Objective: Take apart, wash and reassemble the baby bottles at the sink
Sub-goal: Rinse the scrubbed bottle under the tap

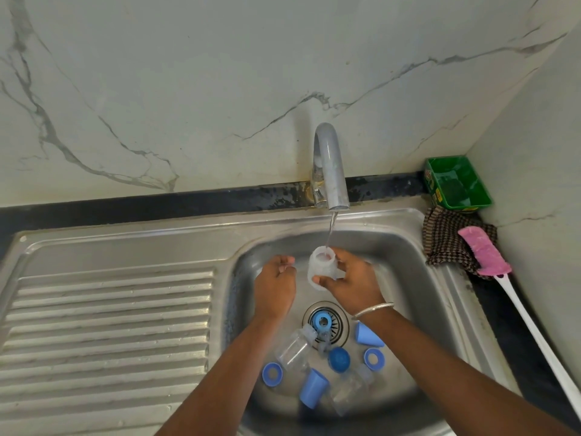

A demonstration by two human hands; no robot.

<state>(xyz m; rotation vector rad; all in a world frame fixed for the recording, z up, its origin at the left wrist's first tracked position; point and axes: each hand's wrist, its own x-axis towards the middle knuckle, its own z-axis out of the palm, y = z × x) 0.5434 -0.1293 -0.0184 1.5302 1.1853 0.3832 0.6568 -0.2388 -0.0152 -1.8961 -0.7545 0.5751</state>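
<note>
My right hand [352, 281] grips a clear baby bottle [320, 265] upright under the tap's stream [330, 229], and water runs into its mouth. My left hand [276, 281] hovers just left of the bottle with curled fingers, holding nothing that I can see. On the sink floor lie two more clear bottles [294, 349] [350, 388], blue caps [367, 335] [312, 388] [339, 359] and blue screw rings [321, 322] [272, 374] [374, 359].
The steel sink [405, 247] has a ribbed drainboard [110, 325] on its left. The tap [328, 165] stands behind the basin. At the right are a green tub [457, 182], a checked cloth [446, 240] and a pink bottle brush [484, 251] with a long white handle.
</note>
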